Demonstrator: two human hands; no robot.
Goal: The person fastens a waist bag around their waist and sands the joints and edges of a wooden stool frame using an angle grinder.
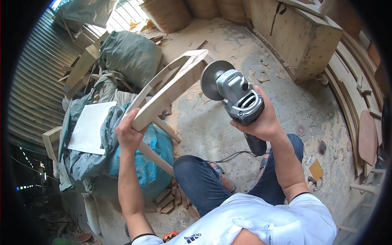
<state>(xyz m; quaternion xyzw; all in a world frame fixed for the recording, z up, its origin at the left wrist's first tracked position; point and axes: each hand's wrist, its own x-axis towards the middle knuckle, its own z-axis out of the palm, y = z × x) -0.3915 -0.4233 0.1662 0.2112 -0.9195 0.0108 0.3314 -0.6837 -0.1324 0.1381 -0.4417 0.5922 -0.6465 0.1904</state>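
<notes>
My right hand (265,118) is wrapped round the body of a grey and black angle grinder (241,94). The grinder's round disc (212,80) is beside the far end of a pale wooden frame (171,94), and whether they touch I cannot tell. The frame has a wide flat rail, a curved rail behind it and round legs slanting down. Its near end is gripped by my left hand (130,128), with the fingers partly hidden behind the wood. A black cord runs over the floor below the grinder.
Left of the frame, a white board (92,127) lies on grey-green cloth, with a blue plastic bag (153,159) beside it and a stuffed green sack (130,57) behind. A plywood crate (302,41) and curved wood pieces stand right. A hammer (312,181) and wood scraps lie on the floor.
</notes>
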